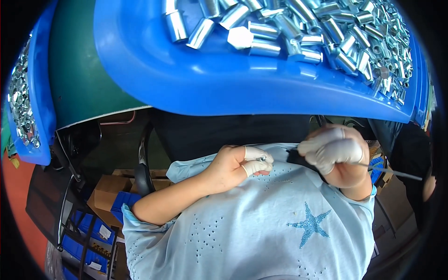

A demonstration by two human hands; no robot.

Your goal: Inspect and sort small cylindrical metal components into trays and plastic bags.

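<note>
My left hand [233, 165], white covers on its fingers, pinches a small shiny metal fastener [263, 159] between thumb and fingertips in front of my chest. Most of that piece is hidden by the fingers. To the right, my right hand [337, 151] is closed, its fingers also in white covers. A thin grey metal rod [396, 173] sticks out of this fist toward the right. The two hands are apart. Beyond them, a large blue bin [196, 91] holds many silver flanged metal sleeves [263, 31].
Under the blue bin lies a green tabletop [77, 79]. A second blue bin [39, 100] with small metal parts stands at the far left. Black chairs [51, 191], a cardboard box [105, 191] and a rack with blue bins [84, 242] stand below. Someone in dark clothes [410, 163] is at the right.
</note>
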